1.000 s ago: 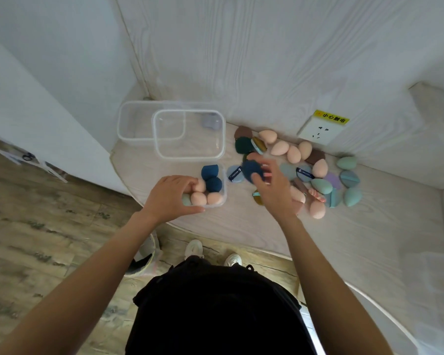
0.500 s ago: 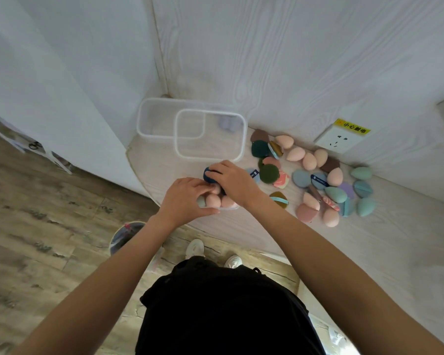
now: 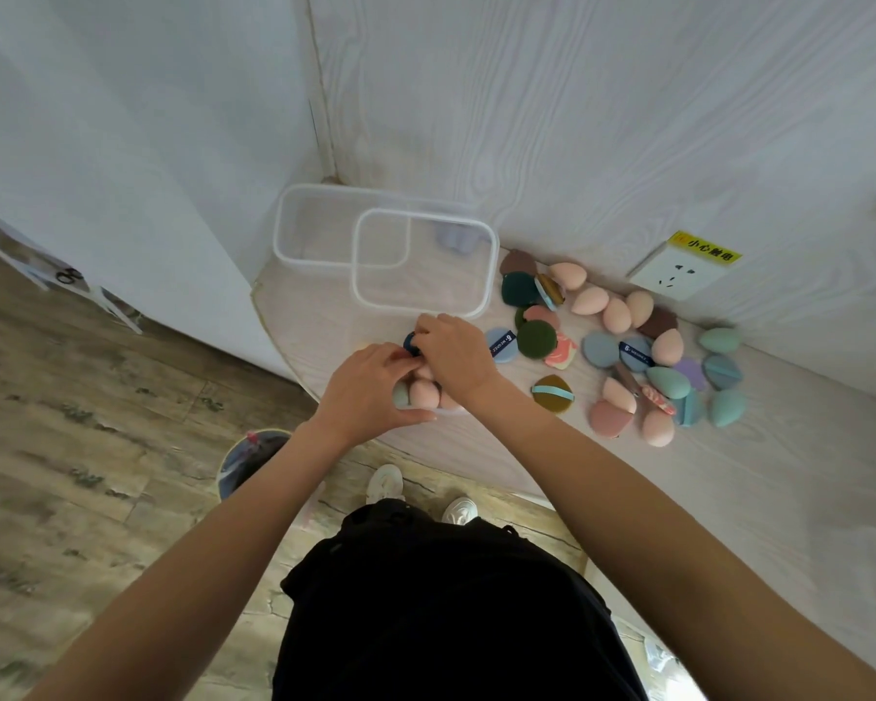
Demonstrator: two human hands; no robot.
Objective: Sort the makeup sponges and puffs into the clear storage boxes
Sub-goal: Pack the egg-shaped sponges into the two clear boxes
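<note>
1. left hand (image 3: pixel 367 387) cupped the small clear box (image 3: pixel 448 408) of pink sponges (image 3: pixel 423 394) at the bench's (image 3: pixel 552 462) near edge.
2. right hand (image 3: pixel 456 354) pinched a dark blue sponge (image 3: pixel 410 344) over it.
3. loose sponges and puffs (image 3: pixel 628 346) lay right.

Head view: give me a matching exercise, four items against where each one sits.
Items:
1. wall socket
2. olive puff with a blue strap
3. big clear box
4. bin

Places:
A. on the floor, left of the shoes
B. on the counter, right of the hands
C. on the wall, under a yellow label
D. on the counter, beyond the hands

Pairs: 1-C, 2-B, 3-D, 4-A
</note>
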